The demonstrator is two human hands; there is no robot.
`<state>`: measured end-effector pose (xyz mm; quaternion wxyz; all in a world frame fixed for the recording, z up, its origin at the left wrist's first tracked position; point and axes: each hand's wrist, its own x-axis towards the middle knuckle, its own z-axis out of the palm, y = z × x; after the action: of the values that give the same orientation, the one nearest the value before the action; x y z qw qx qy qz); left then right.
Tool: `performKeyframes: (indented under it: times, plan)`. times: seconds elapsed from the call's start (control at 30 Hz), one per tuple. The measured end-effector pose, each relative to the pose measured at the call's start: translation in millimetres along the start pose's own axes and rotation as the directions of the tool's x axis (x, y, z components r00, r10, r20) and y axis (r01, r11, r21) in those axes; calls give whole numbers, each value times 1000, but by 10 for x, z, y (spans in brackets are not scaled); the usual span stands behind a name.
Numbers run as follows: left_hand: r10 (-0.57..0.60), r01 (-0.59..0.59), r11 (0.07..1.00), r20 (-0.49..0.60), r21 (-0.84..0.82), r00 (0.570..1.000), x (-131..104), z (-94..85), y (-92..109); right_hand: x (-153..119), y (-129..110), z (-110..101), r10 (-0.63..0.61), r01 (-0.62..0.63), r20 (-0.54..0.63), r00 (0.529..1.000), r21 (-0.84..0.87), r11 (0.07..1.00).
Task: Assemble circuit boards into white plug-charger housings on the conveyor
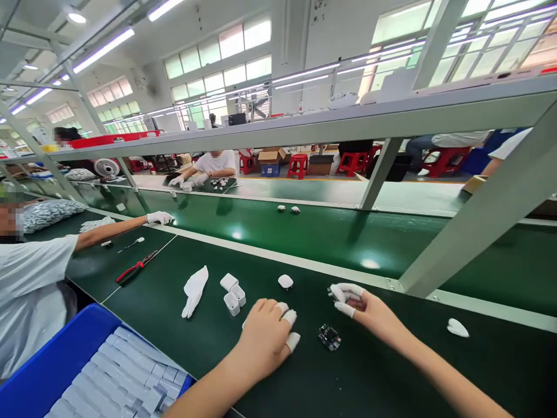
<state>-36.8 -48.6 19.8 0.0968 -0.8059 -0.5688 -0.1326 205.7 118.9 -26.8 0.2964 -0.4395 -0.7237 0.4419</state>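
My right hand (364, 306), with white finger cots on its fingertips, pinches a small white-capped part with dark bits at its end (333, 292). My left hand (270, 330) is palm down over the dark green bench, its capped fingers loosely bent and thumb apart, with nothing visible in them. The edge of a white thing shows behind its knuckles, mostly hidden. Between my hands lies a small black circuit board (329, 337). A rounded white cap (285, 282) sits just beyond my left hand. Several white box-shaped housings (234, 295) stand together to its left.
A white glove (195, 291) and red-handled pliers (136, 267) lie to the left. A blue bin (98, 316) of grey-white parts stands front left. A co-worker's gloved hand (159, 217) reaches to the green conveyor (261, 232). A slanted post (483, 203) rises at right.
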Motion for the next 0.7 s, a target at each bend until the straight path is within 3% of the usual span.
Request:
performKeyframes:
  times: [0.03, 0.1, 0.2, 0.27, 0.33, 0.43, 0.53, 0.7]
  plan:
    - [-80, 80, 997, -36, -2, 996, -110, -49, -30, -208, 8, 60, 17, -24, 57, 998, 123, 992]
    - [-273, 274, 962, -31, 21, 961, -344, -59, -82, -569, 6, 139, 96, -102, 37, 995, 251, 963]
    - [-541, 538, 841, 103, 59, 835, -613, 80, -102, -896, -53, 177, 213, -181, -62, 975, 335, 925]
    - [-615, 618, 785, 174, 41, 769, -660, 197, -76, -974, -130, 186, 235, -188, -74, 969, 391, 901]
    - [-624, 644, 765, 240, -4, 744, -592, 283, -35, -981, -219, 209, 223, -177, -50, 974, 450, 875]
    - [-577, 622, 782, 332, -40, 747, -374, 321, 32, -949, -311, 283, 172, -167, 39, 984, 529, 832]
    - [-499, 552, 832, 356, -60, 790, -169, 285, 66, -950, -303, 366, 98, -158, 135, 986, 565, 810]
    - [-338, 442, 880, 426, -173, 839, 53, 260, 10, -1076, -223, 406, 122, -206, 171, 978, 666, 717]
